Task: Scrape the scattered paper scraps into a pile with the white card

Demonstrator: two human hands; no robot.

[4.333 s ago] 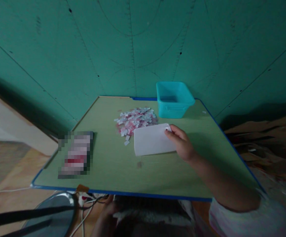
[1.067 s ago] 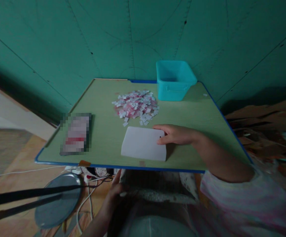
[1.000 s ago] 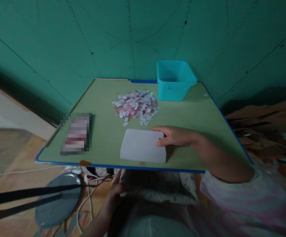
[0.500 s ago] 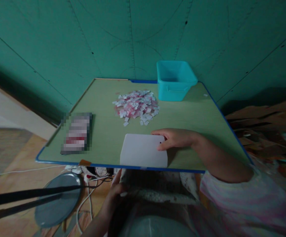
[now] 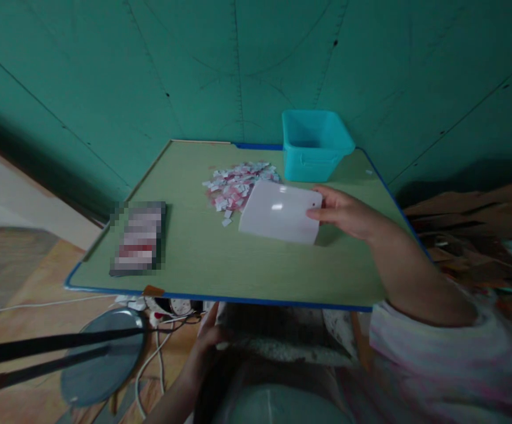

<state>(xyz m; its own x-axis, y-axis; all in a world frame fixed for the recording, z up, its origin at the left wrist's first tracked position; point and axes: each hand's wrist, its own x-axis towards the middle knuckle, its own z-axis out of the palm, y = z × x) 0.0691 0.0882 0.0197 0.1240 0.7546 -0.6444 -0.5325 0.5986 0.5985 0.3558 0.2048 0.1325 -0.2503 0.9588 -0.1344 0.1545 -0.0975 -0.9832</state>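
Observation:
My right hand (image 5: 342,212) is closed on the right end of a white plastic scraper (image 5: 278,215), a thin plate with a small hole near my thumb. The scraper is tilted, with light glinting on its face. Just behind its left part lies a heap of small white and pink paper pieces (image 5: 233,185), partly hidden by it. My left hand (image 5: 209,338) is low in front of the table edge, by my lap. Its fingers are mostly in shadow, so I cannot tell whether it holds anything.
A turquoise plastic bin (image 5: 313,162) stands at the table's back right. On the left of the green table (image 5: 203,259) lies a dark-edged flat object (image 5: 139,238), its face pixelated. A round grey stool seat (image 5: 101,368) and white cables (image 5: 161,359) are below left.
My right hand has carried the scraper from the table's front edge away from me and to the right, tilting it. It now covers the heap's near right side. My left hand stays put.

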